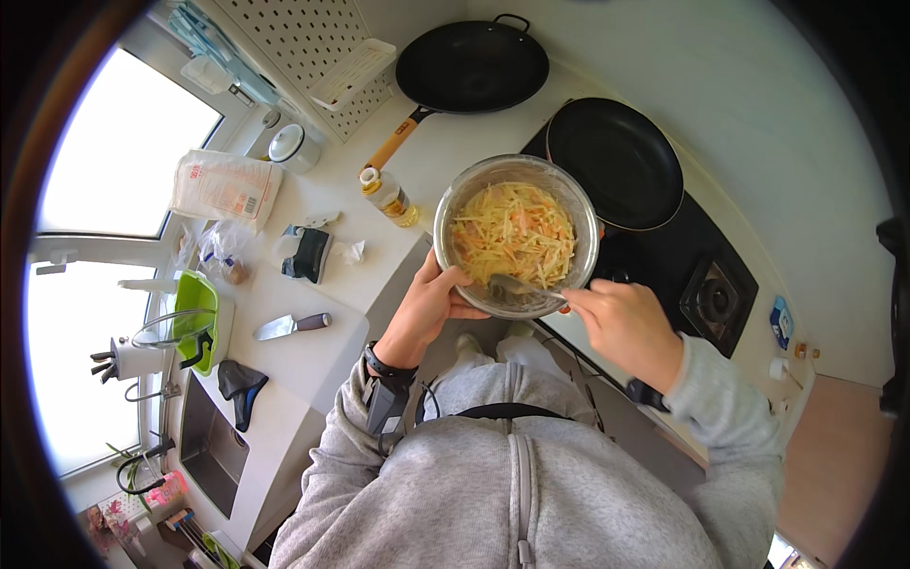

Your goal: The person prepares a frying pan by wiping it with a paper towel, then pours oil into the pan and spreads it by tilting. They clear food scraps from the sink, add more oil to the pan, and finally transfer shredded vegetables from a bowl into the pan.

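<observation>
A stainless steel mixing bowl [513, 165] is held up in front of me, with my left hand [424, 299] gripping its near left rim. Inside lies a moist mixture of pale and orange vegetable shreds [517, 235]. My right hand [625, 323] grasps the handle of a metal spoon [513, 284], whose head rests in the mixture at the bowl's near side. Just beyond the bowl, to the right, a black frying pan [615, 163] sits on the gas hob [640, 263]. The bowl overlaps part of the pan's edge in view.
A black wok [473, 67] with a wooden handle stands at the back. Left of the bowl is an oil bottle [389, 198]. A knife [293, 326] lies on the left counter, near a green basin [195, 320] and the sink [213, 455]. A bare burner [714, 295] is at right.
</observation>
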The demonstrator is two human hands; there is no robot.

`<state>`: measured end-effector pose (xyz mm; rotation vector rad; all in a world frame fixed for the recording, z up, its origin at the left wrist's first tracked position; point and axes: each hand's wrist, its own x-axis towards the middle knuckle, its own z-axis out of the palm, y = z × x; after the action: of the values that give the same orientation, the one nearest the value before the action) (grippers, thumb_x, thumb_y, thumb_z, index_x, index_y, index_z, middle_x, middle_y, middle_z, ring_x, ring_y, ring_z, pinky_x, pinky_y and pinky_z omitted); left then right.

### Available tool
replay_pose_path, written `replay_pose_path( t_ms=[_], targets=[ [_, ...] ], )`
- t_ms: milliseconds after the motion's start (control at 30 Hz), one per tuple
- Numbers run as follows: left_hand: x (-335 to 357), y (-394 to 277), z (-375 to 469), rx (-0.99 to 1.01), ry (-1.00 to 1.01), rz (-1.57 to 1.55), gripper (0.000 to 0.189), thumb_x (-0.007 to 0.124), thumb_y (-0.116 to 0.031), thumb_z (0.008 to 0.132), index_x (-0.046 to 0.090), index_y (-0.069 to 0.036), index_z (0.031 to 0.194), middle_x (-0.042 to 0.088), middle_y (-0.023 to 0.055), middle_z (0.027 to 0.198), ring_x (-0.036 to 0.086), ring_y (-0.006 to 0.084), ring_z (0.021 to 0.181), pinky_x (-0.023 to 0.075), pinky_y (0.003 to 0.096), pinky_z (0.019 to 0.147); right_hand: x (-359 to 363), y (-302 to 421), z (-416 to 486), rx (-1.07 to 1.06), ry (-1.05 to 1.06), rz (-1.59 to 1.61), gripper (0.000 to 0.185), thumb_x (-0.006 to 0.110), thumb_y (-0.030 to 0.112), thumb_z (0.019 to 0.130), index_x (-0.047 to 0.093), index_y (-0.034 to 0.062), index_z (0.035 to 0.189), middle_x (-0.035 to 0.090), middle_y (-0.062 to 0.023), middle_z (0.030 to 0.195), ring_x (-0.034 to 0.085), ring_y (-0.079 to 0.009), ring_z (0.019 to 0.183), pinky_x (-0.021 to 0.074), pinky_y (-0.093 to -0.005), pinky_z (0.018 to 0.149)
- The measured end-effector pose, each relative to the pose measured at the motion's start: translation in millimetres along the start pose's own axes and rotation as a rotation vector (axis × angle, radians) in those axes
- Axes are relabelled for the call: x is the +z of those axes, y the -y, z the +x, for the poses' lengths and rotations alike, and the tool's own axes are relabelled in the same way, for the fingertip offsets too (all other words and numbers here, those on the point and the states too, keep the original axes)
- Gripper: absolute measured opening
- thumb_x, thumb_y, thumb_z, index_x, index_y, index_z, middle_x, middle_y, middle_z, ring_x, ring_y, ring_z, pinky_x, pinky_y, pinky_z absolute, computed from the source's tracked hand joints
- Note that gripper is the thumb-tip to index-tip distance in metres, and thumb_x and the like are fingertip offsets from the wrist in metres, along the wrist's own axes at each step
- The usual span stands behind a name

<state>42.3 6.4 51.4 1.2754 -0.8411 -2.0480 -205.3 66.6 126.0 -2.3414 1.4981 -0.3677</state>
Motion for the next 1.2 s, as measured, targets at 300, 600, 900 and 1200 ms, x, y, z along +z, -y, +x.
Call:
replay_pose_path(
  t_ms=[300,600,900,1200],
  targets=[
    [-3,0,4,0.024,0.02,-0.023,0.061,0.044,-0.006,0.089,0.022,-0.01,0.145,0.058,0.0166,0.118,0.07,0.0271,0.088,0.0608,0.037,0.074,2,-23,-5,-0.029,-0.21,-0.222,0.026,0.061,0.003,0.077,0.068,0.0037,0.103,0.057,-0.0063,0.07,0.059,-0.0197,0.05,0.0483,-0.0309,0.046],
    [-2,3,9,-0.018,0.034,-0.023,0.06,0.044,-0.006,0.089,0.023,-0.012,0.146,0.058,0.016,0.118,0.07,0.0258,0.086,0.0612,0.0365,0.07,23,-14,2,-0.25,-0.057,-0.201,0.036,0.06,0.002,0.077,0.065,0.0015,0.113,0.055,-0.0049,0.076,0.058,-0.0166,0.051,0.0465,-0.0273,0.046],
    [-4,1,15,0.024,-0.001,0.023,0.061,0.043,-0.006,0.09,0.021,-0.011,0.146,0.059,0.0167,0.118,0.07,0.0261,0.085,0.0614,0.0375,0.071,13,-7,-23,-0.042,-0.08,-0.165,0.025,0.062,0.003,0.078,0.069,0.003,0.102,0.052,-0.0051,0.063,0.053,-0.0146,0.043,0.0433,-0.0273,0.04],
    [-4,-4,22,0.029,0.003,0.029,0.064,0.044,-0.005,0.089,0.018,-0.012,0.147,0.058,0.019,0.118,0.07,0.0304,0.085,0.0617,0.0409,0.071,30,-22,-5,-0.037,-0.248,-0.263,0.024,0.06,0.004,0.082,0.067,0.001,0.105,0.051,-0.0039,0.064,0.055,-0.0163,0.045,0.0448,-0.0281,0.042]
  ],
)
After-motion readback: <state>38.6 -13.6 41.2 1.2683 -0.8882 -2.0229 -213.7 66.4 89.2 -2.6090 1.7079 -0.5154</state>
